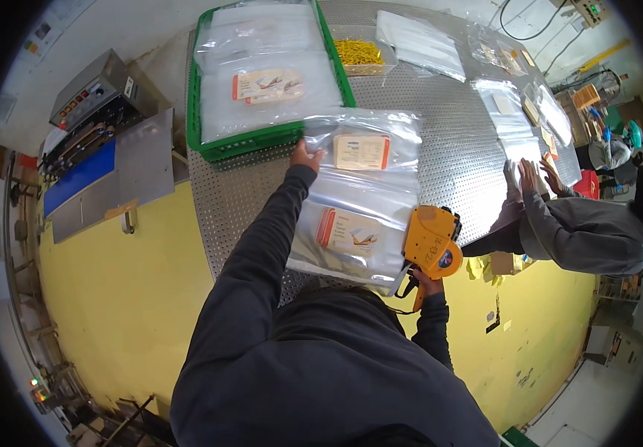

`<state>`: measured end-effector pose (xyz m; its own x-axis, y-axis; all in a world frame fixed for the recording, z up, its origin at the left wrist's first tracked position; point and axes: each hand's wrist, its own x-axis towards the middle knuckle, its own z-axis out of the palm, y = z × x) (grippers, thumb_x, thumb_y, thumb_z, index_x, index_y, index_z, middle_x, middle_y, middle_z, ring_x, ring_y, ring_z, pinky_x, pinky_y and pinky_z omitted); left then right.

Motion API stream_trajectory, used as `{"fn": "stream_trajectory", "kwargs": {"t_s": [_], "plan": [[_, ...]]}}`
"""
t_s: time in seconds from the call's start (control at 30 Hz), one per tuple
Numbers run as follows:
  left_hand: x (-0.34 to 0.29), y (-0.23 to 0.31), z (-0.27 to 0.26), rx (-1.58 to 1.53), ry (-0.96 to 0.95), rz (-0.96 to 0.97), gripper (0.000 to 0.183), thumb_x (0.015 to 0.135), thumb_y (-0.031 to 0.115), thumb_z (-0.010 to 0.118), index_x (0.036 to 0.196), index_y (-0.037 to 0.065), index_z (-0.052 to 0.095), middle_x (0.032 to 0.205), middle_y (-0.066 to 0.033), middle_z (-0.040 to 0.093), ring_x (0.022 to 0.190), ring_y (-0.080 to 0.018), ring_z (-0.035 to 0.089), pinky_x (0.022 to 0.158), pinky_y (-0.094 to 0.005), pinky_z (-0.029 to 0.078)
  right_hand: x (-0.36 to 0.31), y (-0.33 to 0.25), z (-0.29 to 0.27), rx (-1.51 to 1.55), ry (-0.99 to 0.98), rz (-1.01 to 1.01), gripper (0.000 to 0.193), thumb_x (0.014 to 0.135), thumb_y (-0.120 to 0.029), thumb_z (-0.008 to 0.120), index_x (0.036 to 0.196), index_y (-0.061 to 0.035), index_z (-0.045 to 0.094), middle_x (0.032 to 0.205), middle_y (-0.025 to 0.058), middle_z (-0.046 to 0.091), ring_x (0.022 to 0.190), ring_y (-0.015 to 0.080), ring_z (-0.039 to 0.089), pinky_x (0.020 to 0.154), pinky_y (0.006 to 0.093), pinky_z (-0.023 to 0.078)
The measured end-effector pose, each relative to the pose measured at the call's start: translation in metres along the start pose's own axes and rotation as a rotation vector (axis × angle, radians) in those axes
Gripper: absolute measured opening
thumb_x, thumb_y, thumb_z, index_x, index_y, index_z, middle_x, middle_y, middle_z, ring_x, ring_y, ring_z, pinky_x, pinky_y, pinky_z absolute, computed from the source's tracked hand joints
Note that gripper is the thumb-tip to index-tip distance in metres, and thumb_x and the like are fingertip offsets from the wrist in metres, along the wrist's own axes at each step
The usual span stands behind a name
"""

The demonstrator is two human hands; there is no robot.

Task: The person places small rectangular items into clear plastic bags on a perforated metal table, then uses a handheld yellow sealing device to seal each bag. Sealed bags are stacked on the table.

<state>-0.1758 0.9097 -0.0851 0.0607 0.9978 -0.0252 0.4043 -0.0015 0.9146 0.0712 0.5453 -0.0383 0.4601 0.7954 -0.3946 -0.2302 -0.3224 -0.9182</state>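
Note:
Two flat clear plastic bags lie on the table in front of me. The far bag (403, 132) has a pale card with an orange edge in it; the near bag (392, 220) has a similar card with a picture. My left hand (306, 157) is at the far bag's left edge, beside the green crate, with the edge between thumb and fingers. My right hand (429, 284) is closed round the handle of a yellow handheld label gun (429, 237). The gun's head rests over or just above the near bag's right edge; I cannot tell whether it touches.
A green crate (269, 140) full of clear bags stands on the perforated metal table (225, 201). Behind are a tub of yellow pieces (359, 54) and a bag stack (422, 45). A co-worker (590, 235) handles bags at right. A grey machine (102, 89) stands left.

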Motion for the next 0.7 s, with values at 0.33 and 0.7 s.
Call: {"fn": "stream_trajectory", "kwargs": {"t_s": [0.33,0.7], "plan": [[0.032,0.037,0.095,0.02,-0.203,0.09,0.058,0.072,0.015,0.071,0.122,-0.003,0.048,0.107,-0.0235,0.06,0.101,-0.0355,0.059,0.089,-0.0379,0.046,-0.04,0.022,-0.002,0.274,0.245,0.144,0.038,0.08,-0.007,0.063,0.117,-0.0058,0.053,0.11,0.0094,0.06,0.099,0.0261,0.06,0.081,0.0402,0.053],[0.022,0.03,0.056,-0.574,-0.021,-0.144,0.055,0.084,0.042,0.061,0.114,-0.004,0.055,0.099,-0.0152,0.066,0.086,-0.0238,0.064,0.08,-0.0335,0.047,-0.049,0.043,0.017,0.717,0.159,0.2,0.032,0.083,-0.011,0.06,0.113,-0.0079,0.051,0.112,0.0111,0.058,0.104,0.0301,0.055,0.088,0.0482,0.046]]}}
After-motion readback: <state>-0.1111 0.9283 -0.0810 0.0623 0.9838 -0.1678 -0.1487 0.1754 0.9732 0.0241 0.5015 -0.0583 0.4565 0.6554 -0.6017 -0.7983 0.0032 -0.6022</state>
